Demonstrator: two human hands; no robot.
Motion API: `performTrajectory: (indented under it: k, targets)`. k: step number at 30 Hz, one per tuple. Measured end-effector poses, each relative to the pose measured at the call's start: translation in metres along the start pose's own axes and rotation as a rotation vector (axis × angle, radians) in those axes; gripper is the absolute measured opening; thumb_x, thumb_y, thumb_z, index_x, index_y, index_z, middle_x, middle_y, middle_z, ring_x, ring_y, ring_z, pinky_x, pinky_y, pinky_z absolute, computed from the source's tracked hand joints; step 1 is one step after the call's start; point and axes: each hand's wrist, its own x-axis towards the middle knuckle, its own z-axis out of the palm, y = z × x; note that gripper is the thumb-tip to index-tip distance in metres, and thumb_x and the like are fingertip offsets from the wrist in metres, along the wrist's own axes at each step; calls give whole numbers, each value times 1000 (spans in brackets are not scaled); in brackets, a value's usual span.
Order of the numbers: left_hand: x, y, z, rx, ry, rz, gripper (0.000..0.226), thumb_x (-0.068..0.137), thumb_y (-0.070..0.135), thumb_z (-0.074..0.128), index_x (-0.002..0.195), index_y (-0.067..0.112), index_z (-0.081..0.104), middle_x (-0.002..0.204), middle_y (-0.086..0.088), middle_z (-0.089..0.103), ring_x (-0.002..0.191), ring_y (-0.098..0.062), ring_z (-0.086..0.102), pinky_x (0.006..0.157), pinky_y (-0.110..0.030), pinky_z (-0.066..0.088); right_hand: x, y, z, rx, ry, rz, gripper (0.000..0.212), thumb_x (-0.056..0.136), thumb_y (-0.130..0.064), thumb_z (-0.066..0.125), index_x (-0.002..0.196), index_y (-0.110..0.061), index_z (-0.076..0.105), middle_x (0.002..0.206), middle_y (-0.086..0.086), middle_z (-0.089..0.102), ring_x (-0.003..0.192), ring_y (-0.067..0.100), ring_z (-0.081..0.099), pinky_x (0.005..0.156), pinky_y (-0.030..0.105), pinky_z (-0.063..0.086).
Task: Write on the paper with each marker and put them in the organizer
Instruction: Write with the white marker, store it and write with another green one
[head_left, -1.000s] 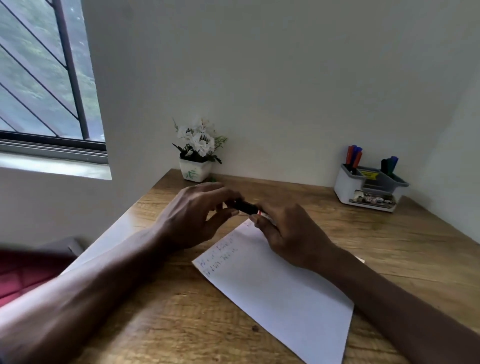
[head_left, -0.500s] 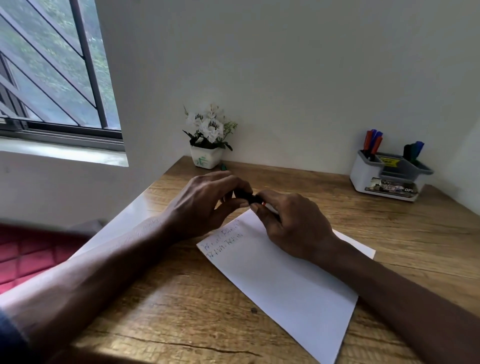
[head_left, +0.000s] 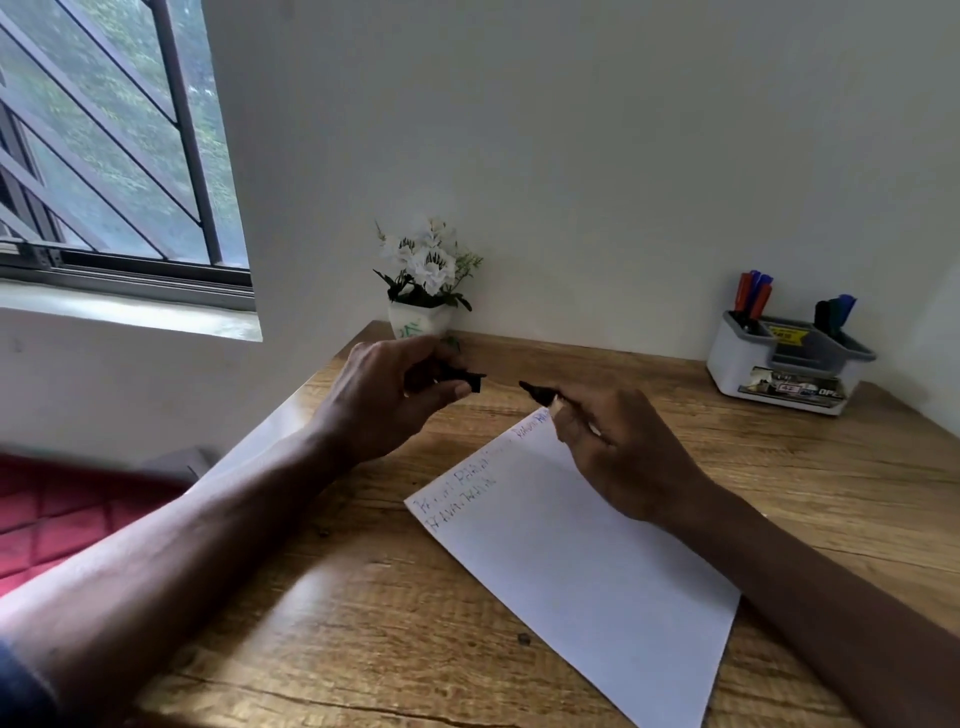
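Both hands were together a moment ago; now they are apart and the cap is off. From the head view, the left hand (head_left: 395, 397) pinches the black cap (head_left: 467, 381) over the table (head_left: 363, 623). The right hand (head_left: 623, 457) curls round the marker (head_left: 537, 394), tip pointing left, above the paper's (head_left: 571, 571) top corner. Some words are on the paper already. The organizer (head_left: 732, 364) sits far back on the right, with other markers (head_left: 753, 296) inside. To write well, I think the tip should turn down onto a bare part of the paper.
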Motion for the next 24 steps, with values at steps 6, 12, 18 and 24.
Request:
performTrajectory:
  k: [6, 12, 18, 24]
  targets:
    - [6, -5, 3, 231, -310, -89, 23, 90, 57, 70, 105, 42, 77, 95, 20, 71, 86, 1, 65, 75, -31, 57, -5, -7, 2, 337, -100, 164, 34, 100, -19, 58, 129, -35, 60, 89, -3, 76, 57, 2, 60, 58, 19, 46]
    - [8, -8, 5, 255, -383, -217, 74, 77, 92, 47, 130, 43, 64, 143, 7, 59, 127, -15, 55, 103, -43, 48, -2, -15, -1, 1032, -171, 486, 32, 100, -3, 43, 117, -8, 69, 93, 21, 73, 67, 23, 64, 57, 31, 50]
    - [7, 4, 2, 382, -757, -381, 143, 47, 108, 21, 167, 30, 13, 174, 7, 8, 159, -16, 12, 129, -54, 5, -2, 3, -3, 1515, -386, 559, 69, 68, -29, 51, 130, 0, 64, 110, 22, 69, 93, 26, 67, 71, 30, 50]
    - [9, 5, 1, 386, -802, -384, 143, 47, 105, 25, 167, 29, 9, 175, 7, 2, 160, -13, 6, 129, -55, 0, -3, -10, -3, 1235, -351, 477, 47, 78, -21, 65, 123, -6, 67, 90, 12, 65, 82, 17, 63, 62, 29, 44]
